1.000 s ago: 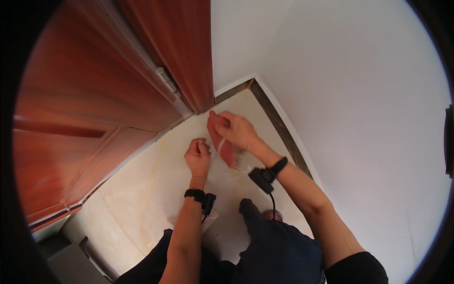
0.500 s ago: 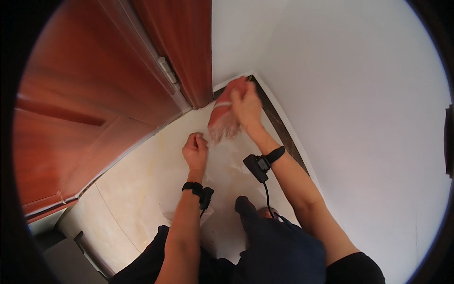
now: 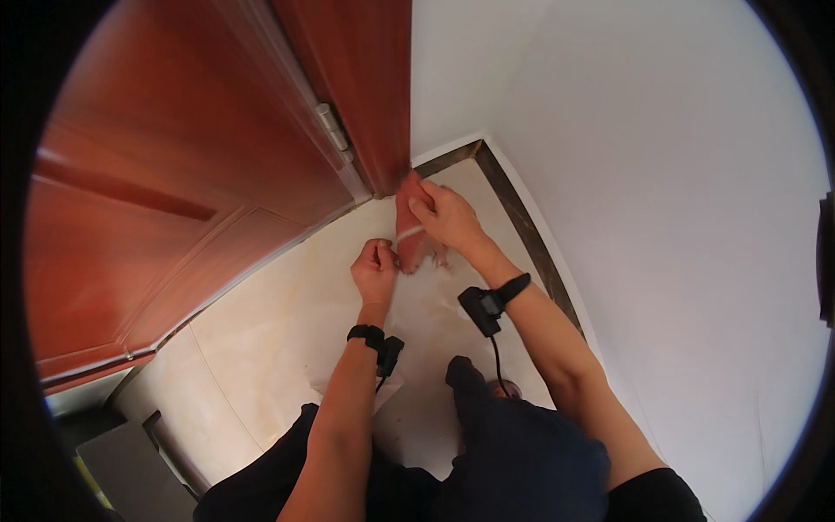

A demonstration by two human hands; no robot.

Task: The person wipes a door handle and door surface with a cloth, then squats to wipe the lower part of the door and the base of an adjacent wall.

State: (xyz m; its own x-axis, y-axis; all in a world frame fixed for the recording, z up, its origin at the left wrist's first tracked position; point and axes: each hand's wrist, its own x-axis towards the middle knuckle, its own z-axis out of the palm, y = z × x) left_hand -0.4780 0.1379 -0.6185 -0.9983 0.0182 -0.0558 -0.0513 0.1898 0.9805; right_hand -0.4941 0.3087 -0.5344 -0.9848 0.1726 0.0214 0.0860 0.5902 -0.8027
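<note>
A red cloth point(image 3: 410, 222) with a pale stripe hangs from my right hand point(image 3: 450, 216), which is closed on its upper part. The cloth is just above the floor in front of the red-brown door frame point(image 3: 370, 104). My left hand point(image 3: 375, 271) is curled into a loose fist, right beside the cloth's left edge. I see nothing sticking out of its fingers. Whether it touches the cloth I cannot tell.
A red-brown panelled door point(image 3: 174, 174) with a metal hinge point(image 3: 331, 126) stands on the left. White wall point(image 3: 661, 217) rises on the right above a dark border strip point(image 3: 522, 217). Pale glossy floor tiles point(image 3: 252, 322) lie between. A grey box-like object point(image 3: 130, 470) sits at lower left.
My right hand has brought the cloth down and toward the door frame, out of the wall corner. The cloth is now close beside my left fist. The whole view has shifted slightly.
</note>
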